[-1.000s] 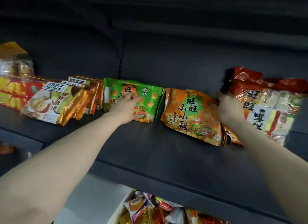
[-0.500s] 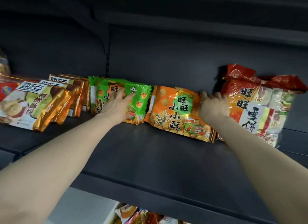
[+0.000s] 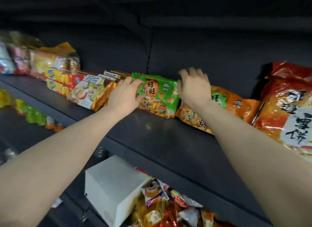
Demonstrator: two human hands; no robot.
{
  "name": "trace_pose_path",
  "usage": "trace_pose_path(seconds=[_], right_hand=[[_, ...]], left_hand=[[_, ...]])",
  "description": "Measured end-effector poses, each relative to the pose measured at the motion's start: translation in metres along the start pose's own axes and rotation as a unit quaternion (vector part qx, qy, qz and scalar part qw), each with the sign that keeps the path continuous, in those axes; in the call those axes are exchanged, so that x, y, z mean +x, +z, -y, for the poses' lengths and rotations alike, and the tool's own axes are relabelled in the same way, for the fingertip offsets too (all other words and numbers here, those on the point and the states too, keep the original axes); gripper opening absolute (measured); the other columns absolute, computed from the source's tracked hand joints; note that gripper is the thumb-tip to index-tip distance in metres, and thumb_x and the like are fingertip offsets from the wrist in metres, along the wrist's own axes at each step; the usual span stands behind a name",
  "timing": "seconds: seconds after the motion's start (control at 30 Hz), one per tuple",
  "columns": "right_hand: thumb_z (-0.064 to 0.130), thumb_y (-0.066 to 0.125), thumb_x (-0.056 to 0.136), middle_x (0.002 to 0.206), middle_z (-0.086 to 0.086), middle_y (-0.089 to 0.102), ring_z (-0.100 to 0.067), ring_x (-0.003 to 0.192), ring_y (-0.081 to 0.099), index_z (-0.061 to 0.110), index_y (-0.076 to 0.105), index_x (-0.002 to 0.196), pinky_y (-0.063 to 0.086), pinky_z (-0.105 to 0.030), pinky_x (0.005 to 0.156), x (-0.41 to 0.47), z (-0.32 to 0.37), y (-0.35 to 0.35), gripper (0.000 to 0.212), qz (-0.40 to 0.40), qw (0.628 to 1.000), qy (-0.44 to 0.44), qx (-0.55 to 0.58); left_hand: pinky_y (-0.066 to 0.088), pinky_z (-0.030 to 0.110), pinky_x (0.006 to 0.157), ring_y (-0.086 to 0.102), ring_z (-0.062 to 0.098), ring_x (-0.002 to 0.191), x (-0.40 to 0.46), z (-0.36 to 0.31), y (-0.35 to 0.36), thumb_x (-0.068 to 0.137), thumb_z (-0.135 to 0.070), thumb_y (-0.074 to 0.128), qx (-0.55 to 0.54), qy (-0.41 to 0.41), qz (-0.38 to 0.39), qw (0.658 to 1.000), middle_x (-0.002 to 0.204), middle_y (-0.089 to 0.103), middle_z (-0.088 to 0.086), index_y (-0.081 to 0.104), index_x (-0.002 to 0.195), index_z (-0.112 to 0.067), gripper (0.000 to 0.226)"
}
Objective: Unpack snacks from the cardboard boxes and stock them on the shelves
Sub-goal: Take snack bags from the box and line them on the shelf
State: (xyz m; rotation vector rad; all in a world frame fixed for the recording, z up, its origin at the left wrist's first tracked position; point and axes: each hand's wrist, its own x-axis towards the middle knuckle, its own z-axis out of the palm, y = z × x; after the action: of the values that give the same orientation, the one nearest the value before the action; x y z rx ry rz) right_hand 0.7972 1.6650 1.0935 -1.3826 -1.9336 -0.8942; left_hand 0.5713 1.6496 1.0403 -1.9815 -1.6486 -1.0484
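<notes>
Dark grey shelving (image 3: 152,142) fills the whole view, with a dark back panel behind it, pretty dim back there. On the upper shelf a green snack bag (image 3: 158,98) stands leaning at the back, and both hands are on it. The left hand (image 3: 125,95) holds its left edge, fingers lightly curled over the front. The right hand (image 3: 194,88) sits at its top right corner, fingers bent down over the edge, though it's blurry so I can't tell how firm that hold is. Just beside it on the right lies an orange snack bag (image 3: 236,108), partly under the right forearm, then a big red bag (image 3: 287,108). To the left, gold-edged cookie packs (image 3: 91,95) lean in a row. Below the shelf sits a white box (image 3: 111,189) next to a pile of mixed snacks (image 3: 160,206).
</notes>
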Motion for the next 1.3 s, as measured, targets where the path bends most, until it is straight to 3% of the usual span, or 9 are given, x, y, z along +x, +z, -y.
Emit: trace_pose_path(seconds=[0.2, 0.33, 0.7, 0.87, 0.97, 1.17, 1.3], right_hand=[[0.026, 0.043, 0.097, 0.123, -0.015, 0.058, -0.037, 0.116, 0.050, 0.010, 0.056, 0.128, 0.038, -0.046, 0.091, -0.018, 0.137, -0.004, 0.038, 0.014, 0.991, -0.100, 0.084], [0.022, 0.044, 0.097, 0.129, -0.015, 0.056, -0.037, 0.123, 0.047, 0.011, 0.054, 0.132, 0.038, -0.046, 0.096, -0.057, 0.245, -0.005, 0.038, 0.034, 0.971, -0.170, 0.166], [0.020, 0.044, 0.097, 0.124, -0.014, 0.059, -0.037, 0.116, 0.050, 0.013, 0.057, 0.130, 0.039, -0.047, 0.092, -0.255, 0.533, -0.003, 0.036, 0.173, 0.873, -0.344, 0.299], [0.017, 0.053, 0.092, 0.112, -0.016, 0.064, -0.038, 0.107, 0.054, 0.010, 0.065, 0.118, 0.041, -0.047, 0.089, -0.344, 0.611, 0.018, 0.029, 0.240, 0.809, -0.404, 0.353], [0.019, 0.052, 0.094, 0.115, -0.010, 0.064, -0.033, 0.108, 0.055, 0.014, 0.063, 0.121, 0.045, -0.046, 0.091, -0.400, 0.646, 0.040, 0.030, 0.285, 0.772, -0.444, 0.354], [0.022, 0.049, 0.098, 0.118, -0.006, 0.063, -0.028, 0.109, 0.055, 0.018, 0.058, 0.129, 0.046, -0.042, 0.091, -0.523, 0.703, 0.105, 0.032, 0.361, 0.698, -0.522, 0.331], [0.021, 0.054, 0.096, 0.125, -0.008, 0.061, -0.029, 0.114, 0.053, 0.018, 0.056, 0.133, 0.044, -0.042, 0.095, -0.598, 0.729, 0.163, 0.037, 0.399, 0.667, -0.552, 0.302]], left_hand=[[0.046, 0.049, 0.092, 0.053, 0.038, 0.114, -0.098, 0.086, -0.089, 0.089, -0.025, 0.066, 0.074, -0.069, -0.041, 0.994, 0.124, 0.056, 0.012, 0.058, 0.132, -0.018, 0.044], [0.041, 0.048, 0.100, 0.052, 0.039, 0.117, -0.196, 0.158, -0.152, 0.089, -0.024, 0.065, 0.149, -0.138, -0.012, 0.979, 0.124, 0.055, 0.017, 0.057, 0.131, -0.012, 0.045], [0.048, 0.047, 0.091, 0.053, 0.038, 0.116, -0.505, 0.267, -0.258, 0.094, -0.027, 0.063, 0.184, -0.410, 0.089, 0.889, 0.134, 0.051, 0.011, 0.055, 0.134, -0.020, 0.042], [0.047, 0.045, 0.093, 0.051, 0.032, 0.122, -0.615, 0.284, -0.240, 0.096, -0.024, 0.060, 0.143, -0.506, 0.116, 0.843, 0.138, 0.048, 0.009, 0.053, 0.137, -0.021, 0.042], [0.044, 0.046, 0.097, 0.048, 0.034, 0.123, -0.679, 0.287, -0.209, 0.092, -0.021, 0.060, 0.121, -0.553, 0.124, 0.815, 0.133, 0.052, 0.012, 0.056, 0.136, -0.020, 0.044], [0.047, 0.045, 0.091, 0.051, 0.033, 0.118, -0.814, 0.288, -0.130, 0.093, -0.026, 0.062, 0.098, -0.636, 0.183, 0.743, 0.131, 0.054, 0.008, 0.057, 0.134, -0.022, 0.041], [0.048, 0.041, 0.095, 0.049, 0.026, 0.121, -0.896, 0.291, -0.070, 0.095, -0.032, 0.059, 0.083, -0.688, 0.228, 0.684, 0.134, 0.051, 0.001, 0.051, 0.138, -0.028, 0.044]])
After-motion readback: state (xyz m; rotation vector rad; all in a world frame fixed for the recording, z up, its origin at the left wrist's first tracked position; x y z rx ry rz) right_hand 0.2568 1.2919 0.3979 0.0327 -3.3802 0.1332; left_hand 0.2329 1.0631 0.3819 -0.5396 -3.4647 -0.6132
